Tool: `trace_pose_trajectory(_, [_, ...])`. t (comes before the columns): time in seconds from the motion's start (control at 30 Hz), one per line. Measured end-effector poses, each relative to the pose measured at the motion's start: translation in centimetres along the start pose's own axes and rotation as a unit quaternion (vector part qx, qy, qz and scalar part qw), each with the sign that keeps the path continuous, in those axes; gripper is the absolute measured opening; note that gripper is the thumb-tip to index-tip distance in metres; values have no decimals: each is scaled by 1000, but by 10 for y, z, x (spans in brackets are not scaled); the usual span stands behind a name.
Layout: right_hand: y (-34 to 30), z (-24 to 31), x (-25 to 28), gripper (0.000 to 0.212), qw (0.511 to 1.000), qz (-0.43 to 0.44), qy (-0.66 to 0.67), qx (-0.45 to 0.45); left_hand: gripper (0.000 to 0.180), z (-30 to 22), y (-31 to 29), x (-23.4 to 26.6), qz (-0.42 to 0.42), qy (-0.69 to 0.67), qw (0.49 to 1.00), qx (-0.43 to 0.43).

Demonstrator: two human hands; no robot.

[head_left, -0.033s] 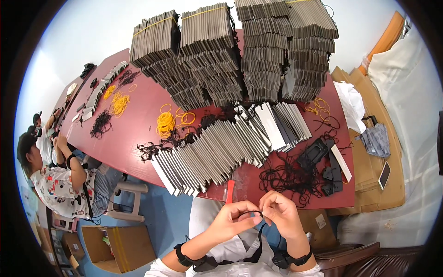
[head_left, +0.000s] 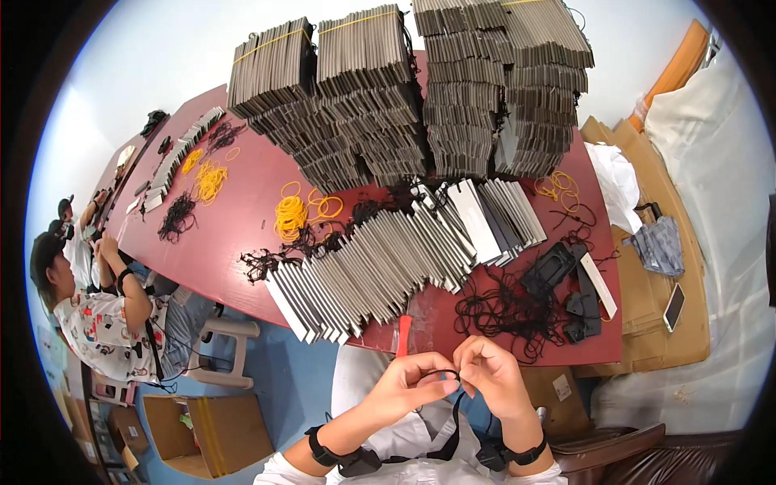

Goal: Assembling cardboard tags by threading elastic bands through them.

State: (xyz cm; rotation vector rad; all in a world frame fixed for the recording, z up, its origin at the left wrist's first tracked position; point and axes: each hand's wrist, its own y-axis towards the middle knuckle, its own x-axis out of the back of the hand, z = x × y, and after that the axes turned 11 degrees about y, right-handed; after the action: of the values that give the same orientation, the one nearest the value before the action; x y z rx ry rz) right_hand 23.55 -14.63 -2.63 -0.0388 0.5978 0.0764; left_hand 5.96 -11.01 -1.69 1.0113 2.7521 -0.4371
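Note:
Just in front of the table's near edge, my left hand (head_left: 416,386) and my right hand (head_left: 491,378) are close together, fingertips nearly meeting. A thin black cord (head_left: 439,372) runs between them; each hand pinches it. One end is hidden behind the fingers, and a dark strand hangs below the right hand. On the table edge beside the left hand lies a red flat-handled thing (head_left: 403,334). Beyond the hands, a long row of thin grey-white flat pieces (head_left: 380,259) leans on edge, with black cords at their far ends. A tangle of loose black cords (head_left: 505,315) lies to the right.
Tall banded stacks of grey flat pieces (head_left: 364,97) fill the back of the red table (head_left: 234,267). Yellow rubber bands (head_left: 291,217) lie at left centre. Black plastic parts (head_left: 558,271) are at right; a phone (head_left: 673,307) rests on cardboard. Another person (head_left: 105,315) sits at left.

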Motion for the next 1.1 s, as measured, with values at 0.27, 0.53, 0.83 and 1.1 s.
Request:
trace_pose_trajectory(0.27, [-3, -1, -7, 6, 1000, 15, -7, 17, 19, -1, -1, 4, 33, -79, 996, 20])
trace_pose_trajectory(0.53, [-6, -3, -3, 11, 982, 56, -181, 25, 20, -1, -2, 8, 35, -60, 997, 23])
trace_pose_trajectory(0.83, [-8, -2, -8, 16, 907, 93, -374, 168, 20, -4, -2, 11, 69, -120, 989, 51])
trace_pose_trajectory(1.1, [-9, 2, -20, 30, 780, 82, -548, 290, 18, -6, -5, 11, 61, -100, 993, 33])
